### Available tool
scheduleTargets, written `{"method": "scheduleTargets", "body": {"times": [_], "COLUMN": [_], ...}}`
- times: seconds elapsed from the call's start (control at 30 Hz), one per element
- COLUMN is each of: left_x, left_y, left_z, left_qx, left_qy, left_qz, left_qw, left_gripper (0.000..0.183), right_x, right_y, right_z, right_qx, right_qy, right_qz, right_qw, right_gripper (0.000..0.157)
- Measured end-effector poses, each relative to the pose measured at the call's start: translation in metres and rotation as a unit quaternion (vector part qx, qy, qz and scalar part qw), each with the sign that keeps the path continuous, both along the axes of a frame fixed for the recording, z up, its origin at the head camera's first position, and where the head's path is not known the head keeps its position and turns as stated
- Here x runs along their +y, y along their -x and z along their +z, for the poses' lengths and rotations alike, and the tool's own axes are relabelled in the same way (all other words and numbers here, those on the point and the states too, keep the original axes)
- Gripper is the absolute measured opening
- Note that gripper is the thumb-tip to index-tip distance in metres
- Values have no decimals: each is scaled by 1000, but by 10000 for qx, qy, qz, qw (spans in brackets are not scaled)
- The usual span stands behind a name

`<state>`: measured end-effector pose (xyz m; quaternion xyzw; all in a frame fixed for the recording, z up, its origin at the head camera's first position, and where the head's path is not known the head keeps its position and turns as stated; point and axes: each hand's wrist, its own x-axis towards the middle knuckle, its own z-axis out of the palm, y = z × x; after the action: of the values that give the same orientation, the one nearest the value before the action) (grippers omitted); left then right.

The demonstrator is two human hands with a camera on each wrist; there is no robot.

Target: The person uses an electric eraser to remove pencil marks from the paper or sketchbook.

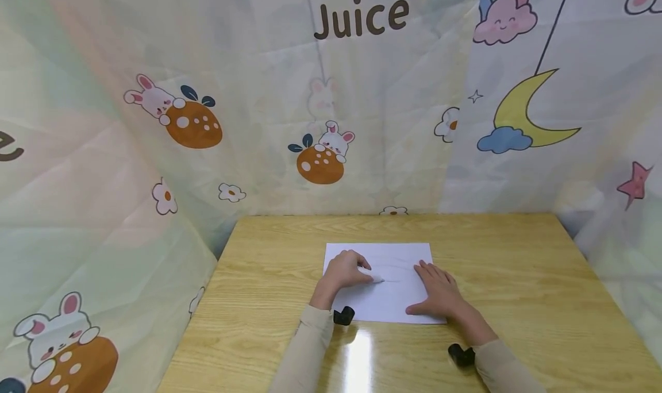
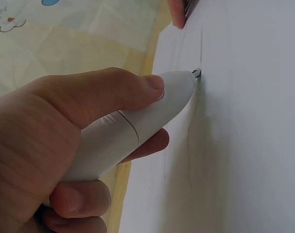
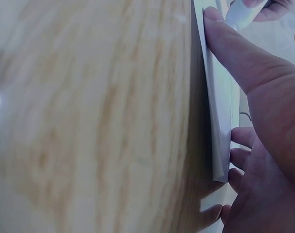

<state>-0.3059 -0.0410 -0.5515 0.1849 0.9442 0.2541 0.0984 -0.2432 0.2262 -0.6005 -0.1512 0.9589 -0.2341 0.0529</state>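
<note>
A sheet of white paper [image 1: 383, 307] with a few faint grey lines lies on the wooden table. My left hand [image 1: 344, 269] grips a thick white pen-shaped tool [image 2: 106, 150], its thumb on a button near the front. The tool's small metal tip [image 2: 197, 74] is right at one of the drawn lines, close to the middle of the sheet. On the paper's right side, my right hand [image 1: 438, 292] rests with fingers spread and thumb apart. The thumb [image 3: 230, 41] lies along the near part of the sheet in the right wrist view.
The wooden table [image 1: 253, 301] extends around the sheet on all sides. Behind and beside it hangs a printed cloth [image 1: 258, 123] with rabbits, fruit and a moon. Black wrist pieces [image 1: 461, 355] show by both sleeves.
</note>
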Motion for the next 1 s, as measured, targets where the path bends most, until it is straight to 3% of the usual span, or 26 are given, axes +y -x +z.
{"method": "scheduleTargets", "body": {"times": [0.6, 0.73, 1.0], "left_x": [10, 9, 6], "left_y": [-2, -3, -5], "left_z": [-4, -2, -2], "left_qx": [-204, -154, 1], "left_qy": [-247, -152, -204], "left_qz": [-63, 64, -30], "left_qw": [9995, 9997, 9998], "left_gripper": [24, 21, 22], "right_x": [0, 0, -2], "right_y": [-4, -4, -4], "right_z": [2, 3, 3], "right_qx": [-72, -99, 53], "right_qy": [52, 72, 85], "right_qz": [-29, -43, -42], "right_qw": [10000, 9999, 9999], "right_gripper": [120, 120, 118]}}
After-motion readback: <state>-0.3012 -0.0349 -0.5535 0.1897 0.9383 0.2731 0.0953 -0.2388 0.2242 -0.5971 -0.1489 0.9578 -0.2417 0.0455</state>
